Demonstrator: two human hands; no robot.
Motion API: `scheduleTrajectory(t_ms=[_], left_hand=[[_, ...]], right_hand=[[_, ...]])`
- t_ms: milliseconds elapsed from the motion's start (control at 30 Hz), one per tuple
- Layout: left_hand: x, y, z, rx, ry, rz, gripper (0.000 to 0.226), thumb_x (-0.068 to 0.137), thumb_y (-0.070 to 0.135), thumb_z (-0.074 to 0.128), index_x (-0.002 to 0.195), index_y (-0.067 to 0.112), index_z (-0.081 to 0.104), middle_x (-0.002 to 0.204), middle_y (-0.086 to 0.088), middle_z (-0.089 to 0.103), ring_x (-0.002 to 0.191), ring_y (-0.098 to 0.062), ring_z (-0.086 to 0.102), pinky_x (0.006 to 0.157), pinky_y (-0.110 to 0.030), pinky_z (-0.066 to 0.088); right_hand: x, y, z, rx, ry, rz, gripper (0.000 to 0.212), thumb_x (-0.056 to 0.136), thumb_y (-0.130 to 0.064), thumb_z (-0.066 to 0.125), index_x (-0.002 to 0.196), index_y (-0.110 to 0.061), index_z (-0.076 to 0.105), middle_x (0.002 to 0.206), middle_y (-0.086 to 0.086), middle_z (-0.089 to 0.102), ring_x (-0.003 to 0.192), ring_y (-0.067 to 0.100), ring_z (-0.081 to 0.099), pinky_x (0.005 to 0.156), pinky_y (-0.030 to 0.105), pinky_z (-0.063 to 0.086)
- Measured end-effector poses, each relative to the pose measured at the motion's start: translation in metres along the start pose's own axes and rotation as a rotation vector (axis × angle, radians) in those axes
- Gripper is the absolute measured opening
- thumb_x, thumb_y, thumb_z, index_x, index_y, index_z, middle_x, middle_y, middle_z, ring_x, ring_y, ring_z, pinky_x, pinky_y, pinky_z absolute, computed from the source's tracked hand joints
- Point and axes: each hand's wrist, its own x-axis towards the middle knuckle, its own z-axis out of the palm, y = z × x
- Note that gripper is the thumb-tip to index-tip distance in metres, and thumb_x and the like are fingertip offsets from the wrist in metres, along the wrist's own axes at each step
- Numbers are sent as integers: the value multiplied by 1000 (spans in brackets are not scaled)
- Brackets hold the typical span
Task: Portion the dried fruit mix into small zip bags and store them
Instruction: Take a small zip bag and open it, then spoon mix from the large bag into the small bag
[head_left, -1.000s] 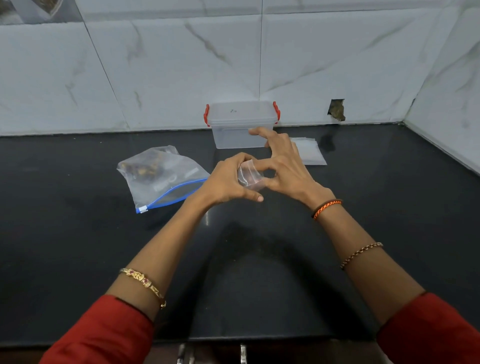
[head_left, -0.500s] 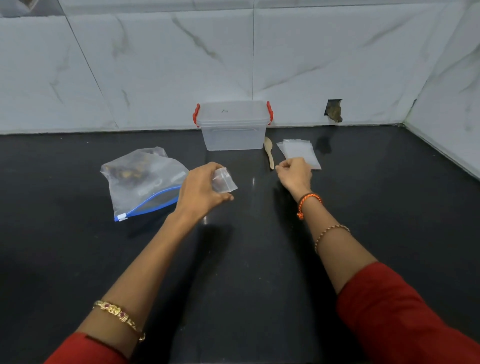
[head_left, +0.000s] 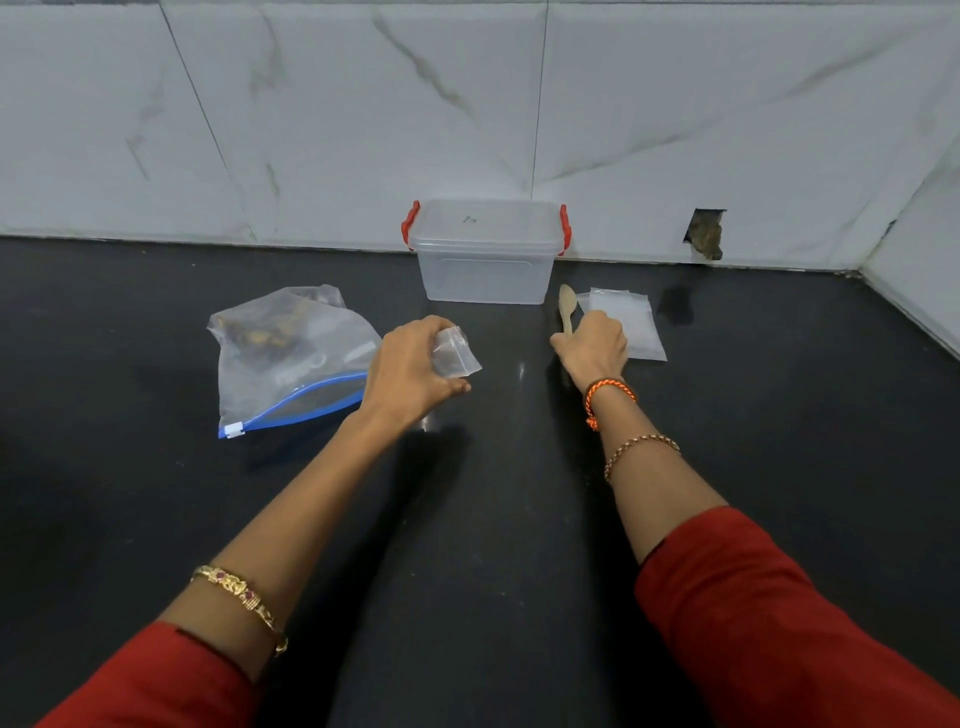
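My left hand (head_left: 410, 371) holds a small clear zip bag (head_left: 457, 356) just above the black counter, pinched between thumb and fingers. Left of it lies a large blue-zip bag (head_left: 291, 358) with brown dried fruit inside. My right hand (head_left: 592, 348) is curled over the handle of a wooden spoon (head_left: 567, 304), whose bowl sticks out beyond the fingers. A stack of small empty zip bags (head_left: 636, 327) lies flat just right of that hand, partly covered by it.
A clear plastic box (head_left: 485, 260) with a closed lid and red clips stands against the marble wall behind the hands. The black counter (head_left: 493, 519) meets a side wall at the far right. A hole in the wall tile (head_left: 705, 234) shows at the back right.
My hands parted: the left kept the small bag and drifted left, while the right let go of it, reached to the spoon by the bag stack and closed over its handle.
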Motion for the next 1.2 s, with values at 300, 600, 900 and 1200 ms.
scheduleTrajectory(t_ms=[300,600,900,1200], left_hand=[[-15,-39,-47,263,208,1,43,70,4,66,112,11,61,105,-13,66,100,-35,59,78,-37,44],[-61,-81,-79,223,240,-281,49,73,13,72,119,12,57,109,-18,64,102,-41,57,82,-41,46],[-44,-93,-77,202,200,-312,42,77,16,61,118,12,55,103,-18,63,96,-40,56,68,-33,36],[-40,-101,-88,-254,307,-261,55,54,32,65,106,15,64,90,-8,67,86,-29,63,75,-39,54]], right_hand=[[-33,-5,-13,433,15,-187,21,83,-15,67,67,-19,54,73,7,68,69,19,67,71,33,56],[-82,-40,-19,692,-527,-303,10,75,-3,73,84,-6,70,68,2,67,56,5,63,52,12,51],[-113,-53,1,369,-555,-346,13,75,-8,75,66,-16,70,64,3,66,60,13,60,62,21,54],[-151,-111,56,144,-158,-460,26,83,-25,63,69,-4,69,69,14,69,73,32,63,68,35,51]])
